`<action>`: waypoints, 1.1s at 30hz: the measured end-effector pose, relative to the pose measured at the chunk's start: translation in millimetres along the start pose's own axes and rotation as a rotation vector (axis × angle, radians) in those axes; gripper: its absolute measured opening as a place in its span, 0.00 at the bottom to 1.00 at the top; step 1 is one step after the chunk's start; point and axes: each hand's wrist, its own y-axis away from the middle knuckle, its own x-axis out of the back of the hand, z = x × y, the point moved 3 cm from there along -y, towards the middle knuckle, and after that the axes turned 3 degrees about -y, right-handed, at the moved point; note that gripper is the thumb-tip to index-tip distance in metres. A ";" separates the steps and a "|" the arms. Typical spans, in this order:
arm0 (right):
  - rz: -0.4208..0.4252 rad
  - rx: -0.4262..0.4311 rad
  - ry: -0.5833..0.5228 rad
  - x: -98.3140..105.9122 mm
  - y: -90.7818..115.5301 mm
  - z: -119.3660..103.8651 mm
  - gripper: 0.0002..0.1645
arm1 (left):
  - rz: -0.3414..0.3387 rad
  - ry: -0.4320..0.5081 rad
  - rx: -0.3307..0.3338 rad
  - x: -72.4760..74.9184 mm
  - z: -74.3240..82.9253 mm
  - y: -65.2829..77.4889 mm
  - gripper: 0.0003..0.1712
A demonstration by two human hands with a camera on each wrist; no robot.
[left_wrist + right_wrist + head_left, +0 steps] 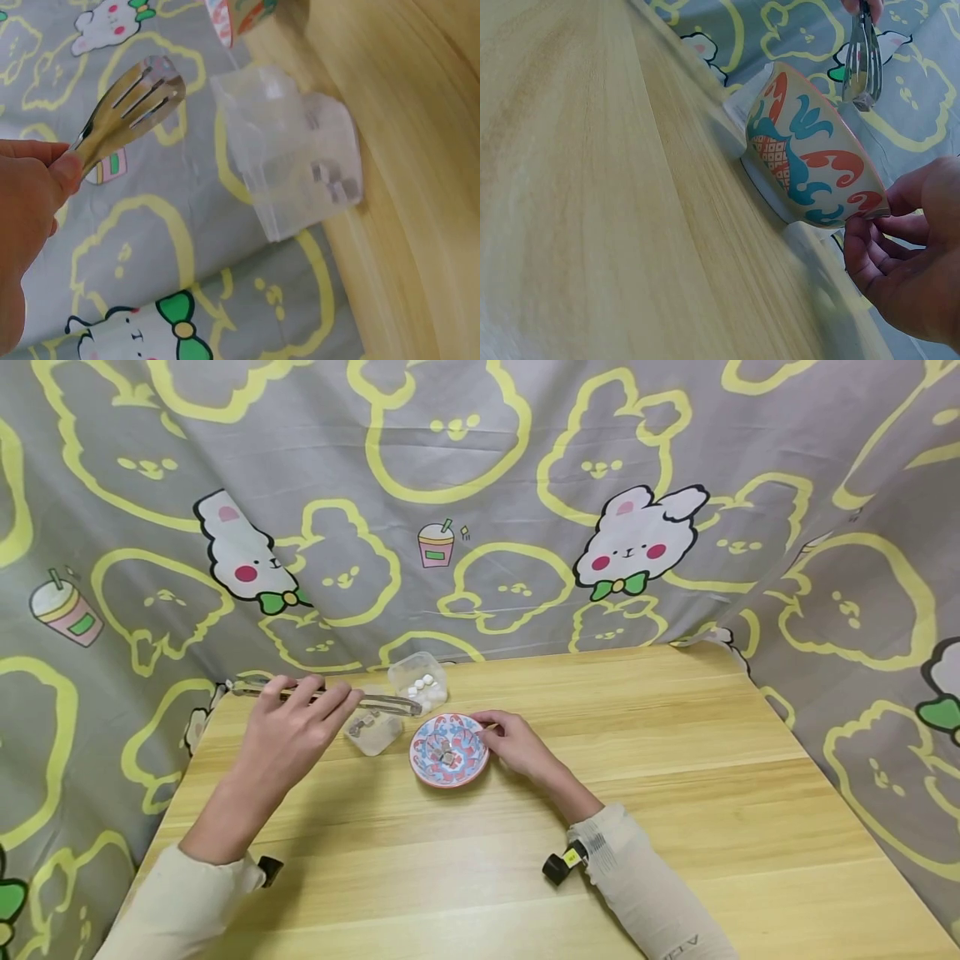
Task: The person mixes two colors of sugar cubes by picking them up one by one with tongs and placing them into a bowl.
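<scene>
My left hand [292,731] grips metal tongs [390,702] with slotted ends, held level above the table. In the right wrist view a small pale lump seems to sit between the tong tips, though I cannot tell for sure. A patterned bowl [450,781] in red, blue and white stands at the table's middle with several small brownish cubes [444,753] inside. Thumb and fingers of my right hand [517,745] pinch its right rim. Just left of the bowl is a clear plastic box [375,745] with greyish-brown cubes, and behind that another clear box [405,668] with white cubes [423,683].
The wooden table [660,760] ends at the back against a grey curtain [480,485] with yellow cartoon outlines. Curtain also hangs at both sides. Both boxes stand near the back edge, beneath the tongs' reach.
</scene>
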 end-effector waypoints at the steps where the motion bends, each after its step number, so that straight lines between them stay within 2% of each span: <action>1: 0.000 0.001 0.001 -0.1 -0.3 0.1 0.22 | -0.005 0.004 0.000 -0.5 1.5 0.4 0.18; 9: -0.005 0.006 -0.001 -0.7 -1.8 -0.1 0.22 | -0.040 0.036 -0.018 -6.0 17.5 3.0 0.18; 20: -0.001 0.011 0.001 -1.7 -1.6 0.7 0.22 | -0.036 0.060 -0.040 -17.5 40.4 1.3 0.17; 25: 0.001 0.006 0.001 -1.3 -1.5 1.7 0.22 | -0.063 0.051 -0.053 -21.9 46.8 1.5 0.17; 33: -0.008 -0.001 -0.030 0.4 -2.1 3.5 0.22 | -0.068 0.034 -0.059 -27.7 51.5 1.5 0.18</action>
